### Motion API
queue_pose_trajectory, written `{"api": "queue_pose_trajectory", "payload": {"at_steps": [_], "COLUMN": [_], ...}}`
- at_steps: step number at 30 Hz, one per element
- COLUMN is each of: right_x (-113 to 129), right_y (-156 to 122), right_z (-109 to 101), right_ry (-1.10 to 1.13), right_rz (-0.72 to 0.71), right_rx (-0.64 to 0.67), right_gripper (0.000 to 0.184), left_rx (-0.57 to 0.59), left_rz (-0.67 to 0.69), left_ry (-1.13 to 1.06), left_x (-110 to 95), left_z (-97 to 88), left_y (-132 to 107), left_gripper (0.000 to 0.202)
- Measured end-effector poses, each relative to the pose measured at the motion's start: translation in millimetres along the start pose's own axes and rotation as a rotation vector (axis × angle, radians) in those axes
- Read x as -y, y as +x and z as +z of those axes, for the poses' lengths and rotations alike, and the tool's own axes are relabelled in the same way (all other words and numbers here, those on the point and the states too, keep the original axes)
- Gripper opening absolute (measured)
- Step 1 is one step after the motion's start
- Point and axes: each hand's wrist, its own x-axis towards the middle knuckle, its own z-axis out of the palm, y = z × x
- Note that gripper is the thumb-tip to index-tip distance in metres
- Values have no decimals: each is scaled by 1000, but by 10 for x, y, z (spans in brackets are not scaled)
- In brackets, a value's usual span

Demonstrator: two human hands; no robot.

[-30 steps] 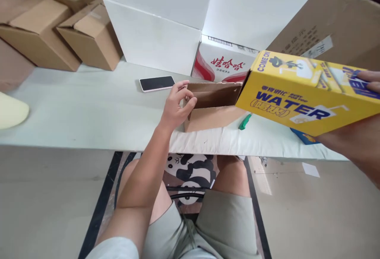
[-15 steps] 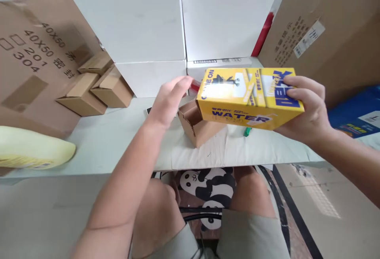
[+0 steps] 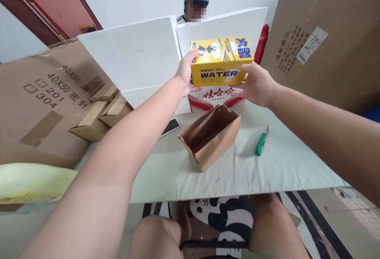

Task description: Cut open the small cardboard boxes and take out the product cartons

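A yellow box (image 3: 221, 65) with blue lettering, "WATER" among it, is held up above the table between both my hands. My left hand (image 3: 187, 73) grips its left end, and my right hand (image 3: 257, 85) is closed on its right end. Just below and nearer to me stands an open brown cardboard box (image 3: 218, 148) with ragged top edges; the part of its inside I can see is dark. Behind the yellow box is a white box with red markings (image 3: 212, 99), partly covered by it. To the right lies a green-handled cutter (image 3: 260, 144) with its blade showing.
White panels (image 3: 133, 57) stand at the back, with a person (image 3: 196, 0) beyond them. Small brown cartons (image 3: 92, 122) sit at the left beside a large carton (image 3: 32, 104). Another large carton (image 3: 326, 53) stands right. A phone (image 3: 170, 126) lies by my left forearm.
The yellow box has moved away from me and to the left. My left hand, earlier off the box, has taken hold of its left end. The view has shifted, uncovering the brown box and cutter.
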Motion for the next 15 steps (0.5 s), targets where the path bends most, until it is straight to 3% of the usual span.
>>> {"api": "queue_pose_trajectory", "payload": {"at_steps": [1,4,8,12,15], "right_x": [-60,-231,-357,-397,-386], "right_y": [119,531,1012,1197,1182], "right_z": [33,108,154,159,131], "right_ry": [72,169,107,38,99], "right_rz": [44,117,161,182,97], "right_rx": [-68,-254,-369,-377,-266], "right_gripper": [54,50,45,41,37], "left_rx": [13,80,73,55,9], "left_rz": [-32,-69,-79,-185,-275], "left_ry": [49,123,151,180,157], "left_x": [44,201,390,418,342], "left_z": [-24,-102,-261,-391,-360], "left_y": [160,514,677,634,578], "left_gripper": [53,49,40,34,31]}}
